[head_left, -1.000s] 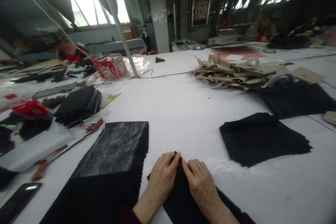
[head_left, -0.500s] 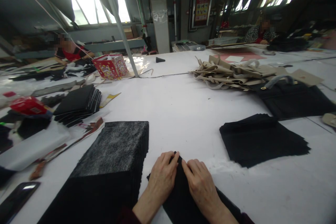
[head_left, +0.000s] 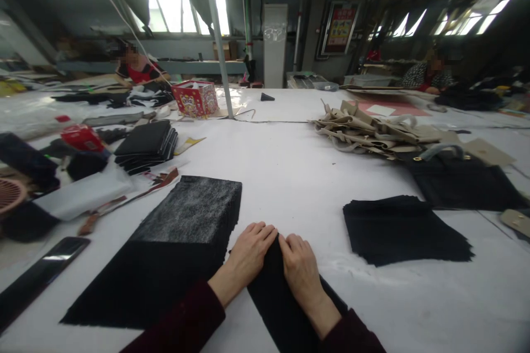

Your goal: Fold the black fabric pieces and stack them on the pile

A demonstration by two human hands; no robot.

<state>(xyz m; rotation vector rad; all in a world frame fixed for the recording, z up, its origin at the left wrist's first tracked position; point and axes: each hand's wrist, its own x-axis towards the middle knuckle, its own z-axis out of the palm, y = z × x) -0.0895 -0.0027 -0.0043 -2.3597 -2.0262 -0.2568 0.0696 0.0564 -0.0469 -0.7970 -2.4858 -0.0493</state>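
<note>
A black fabric piece (head_left: 275, 292) lies folded on the white table between my two hands. My left hand (head_left: 253, 248) has its fingers curled on the far left edge of the cloth, closed on it. Opposite, my right hand (head_left: 300, 265) pinches the far right edge, its thumb close to the left fingertips. To the left lies a thick stack of black fabric (head_left: 144, 281), its far part speckled grey. On the right sits a smaller pile of black pieces (head_left: 401, 231) with ragged edges.
Beige fabric pieces with handles (head_left: 372, 135) are heaped at the back right, beside a black bag panel (head_left: 467, 182). Folded black pieces (head_left: 144, 140), a red patterned box (head_left: 194, 99) and a dark phone-like slab (head_left: 45, 270) are leftward. Two people sit farther back.
The view has shifted left and tilted, so the table's things appear farther right on the left side. Both hands stay on the black fabric, with more sleeve showing.
</note>
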